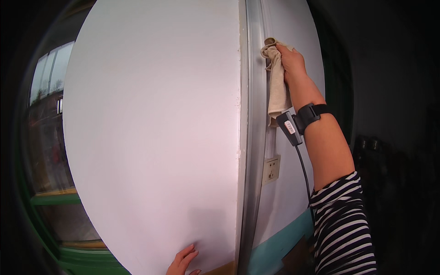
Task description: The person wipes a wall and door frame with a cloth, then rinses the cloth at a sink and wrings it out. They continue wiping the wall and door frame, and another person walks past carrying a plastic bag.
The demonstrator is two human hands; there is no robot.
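Observation:
My right hand [293, 62] reaches up and grips a beige cloth [277, 84], whose loose end hangs down along the wall. The cloth lies over a pale vertical strip beside a metal frame edge [254, 103]. Low in the view, my left hand [183, 261] is partly cut off by the bottom edge, its fingers apart and nothing in them. It is close to a broad white panel [154, 130]; whether the fingertips touch it I cannot tell. A black strapped device [292, 127] with a cable sits on my right forearm.
Below the cloth, a wall socket [271, 170] is set in the white wall. A teal painted band [275, 245] runs along the wall's lower part. At left stands a green-framed window [55, 199]. The far right is dark, with indistinct objects.

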